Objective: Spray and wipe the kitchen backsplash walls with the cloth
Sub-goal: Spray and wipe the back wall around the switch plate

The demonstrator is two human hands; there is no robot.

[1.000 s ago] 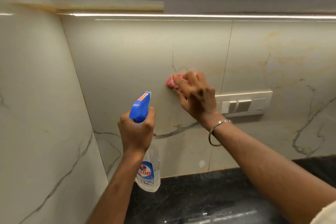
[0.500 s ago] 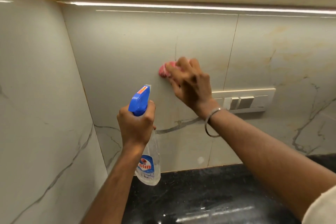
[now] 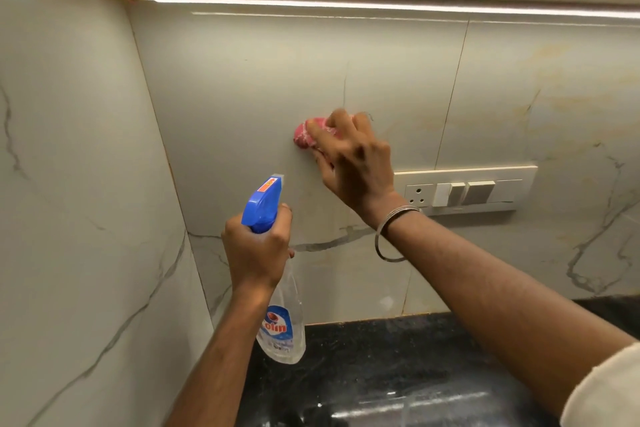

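Wiping backsplash (image 3: pixel 259 97) mid-panel with pink cloth (image 3: pixel 304 135), right hand (image 3: pixel 353 163) grip curled over it; clutching spray bottle (image 3: pixel 284 322) neck in left hand (image 3: pixel 256 250) grip; side wall (image 3: pixel 69 184) and right stretch probably yet to do.

Your L hand (image 3: pixel 258 250) is fisted round the spray bottle (image 3: pixel 284 326) neck, forearm angled up from below. R arm stretched fwd & left, wrist bent back, R hand (image 3: pixel 349 159) w/ fingers curled over the cloth (image 3: pixel 304 135), knuckles toward you.
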